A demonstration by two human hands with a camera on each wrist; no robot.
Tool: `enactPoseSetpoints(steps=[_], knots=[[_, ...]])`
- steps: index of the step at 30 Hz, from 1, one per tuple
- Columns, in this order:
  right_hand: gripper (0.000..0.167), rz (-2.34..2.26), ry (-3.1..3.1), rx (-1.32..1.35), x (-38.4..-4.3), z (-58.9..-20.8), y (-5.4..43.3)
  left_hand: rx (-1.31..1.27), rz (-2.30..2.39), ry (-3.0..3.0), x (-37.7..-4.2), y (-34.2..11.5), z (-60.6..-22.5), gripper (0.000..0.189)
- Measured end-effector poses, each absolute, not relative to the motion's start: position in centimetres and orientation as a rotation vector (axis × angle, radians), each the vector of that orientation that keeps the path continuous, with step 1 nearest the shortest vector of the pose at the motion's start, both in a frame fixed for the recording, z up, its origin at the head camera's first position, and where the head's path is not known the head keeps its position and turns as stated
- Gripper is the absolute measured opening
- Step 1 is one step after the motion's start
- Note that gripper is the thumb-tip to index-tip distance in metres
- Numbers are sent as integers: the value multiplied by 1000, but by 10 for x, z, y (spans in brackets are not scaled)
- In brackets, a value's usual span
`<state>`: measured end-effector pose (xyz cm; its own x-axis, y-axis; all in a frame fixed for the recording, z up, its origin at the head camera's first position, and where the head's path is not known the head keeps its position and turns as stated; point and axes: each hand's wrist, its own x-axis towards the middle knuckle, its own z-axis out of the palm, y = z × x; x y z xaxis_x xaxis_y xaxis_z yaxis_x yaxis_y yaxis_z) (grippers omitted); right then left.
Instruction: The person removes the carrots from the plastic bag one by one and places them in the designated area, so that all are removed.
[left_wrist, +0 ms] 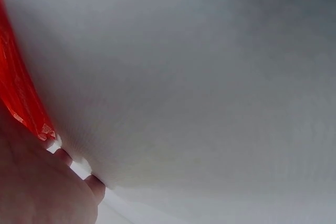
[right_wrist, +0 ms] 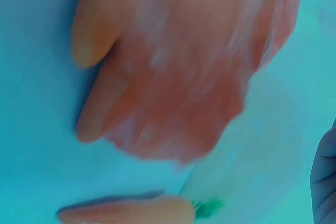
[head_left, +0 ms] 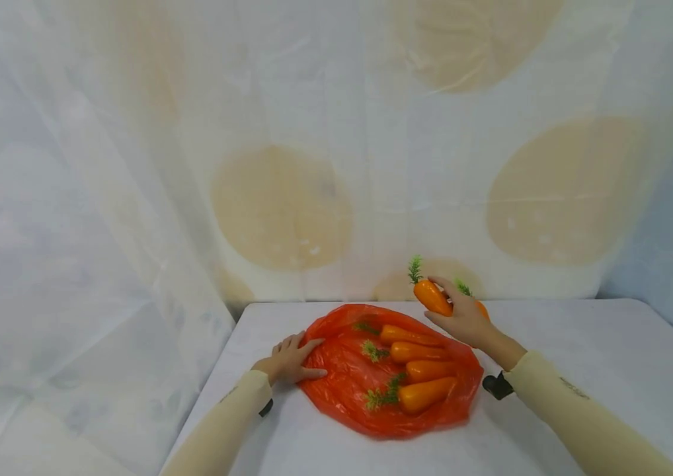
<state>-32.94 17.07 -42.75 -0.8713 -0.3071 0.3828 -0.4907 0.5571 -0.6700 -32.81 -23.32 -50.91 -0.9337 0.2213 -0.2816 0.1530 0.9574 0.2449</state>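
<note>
A red plastic bag [head_left: 336,390] lies spread on the white table, with several orange carrots [head_left: 422,395] with green leafy tops on its right half. My left hand [head_left: 293,360] rests at the bag's left edge, fingers spread. In the left wrist view the fingertips of that hand [left_wrist: 47,182] are beside the red plastic. Above the bag's far right side, my right hand [head_left: 464,316] holds a carrot [head_left: 432,297] between thumb and fingers, its leafy end pointing up and left. Behind this hand another carrot [head_left: 482,309] is partly hidden. The right wrist view is blurred; a carrot [right_wrist: 131,212] shows along its bottom edge.
The white table [head_left: 586,370] reaches to the right of the bag. Directly behind it hangs a pale curtain [head_left: 372,165] with large tan spots. More pale sheeting [head_left: 63,297] hangs at the left.
</note>
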Motion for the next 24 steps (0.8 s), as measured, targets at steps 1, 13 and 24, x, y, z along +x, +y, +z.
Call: enactPoseSetpoints(steps=[1,13,24], knots=[[70,1204,-2586,639,-329,-428,175,285,319,2801,-327,-232,-508,83],[73,1198,-2770,334,-340,-437,228,290,318,2806,-319,-224,-494,80],[87,1311,-2830,164,-343,-444,259,280,301,2807,-325,-226,-500,82]])
